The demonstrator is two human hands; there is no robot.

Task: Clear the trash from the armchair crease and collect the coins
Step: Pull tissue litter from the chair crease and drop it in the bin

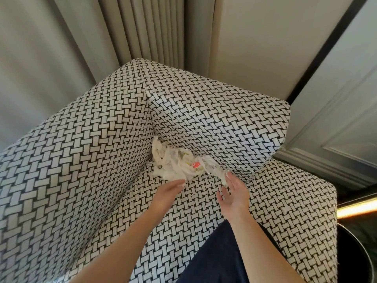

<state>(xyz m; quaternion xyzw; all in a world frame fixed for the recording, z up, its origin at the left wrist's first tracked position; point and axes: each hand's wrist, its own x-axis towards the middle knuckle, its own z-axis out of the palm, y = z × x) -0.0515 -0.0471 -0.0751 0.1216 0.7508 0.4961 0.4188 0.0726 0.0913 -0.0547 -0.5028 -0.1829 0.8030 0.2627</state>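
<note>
A heap of crumpled white tissue and wrappers [179, 162], with a small red-orange spot in it, lies in the back corner crease of a black-and-white woven-pattern armchair [204, 127]. My left hand [170, 190] reaches in with straight fingers, its tips at the near edge of the heap. My right hand [234, 193] is held palm up with its fingers spread, its fingertips touching the right end of the trash. Neither hand holds anything. No coins show in the frame.
The armchair's left arm [71, 160] and backrest close in the corner. Grey curtains [81, 37] hang behind. A panelled wall [336, 119] stands at the right. A dark round rim [359, 254] shows at the lower right, beside the seat edge. Dark blue cloth [216, 258] covers the seat front.
</note>
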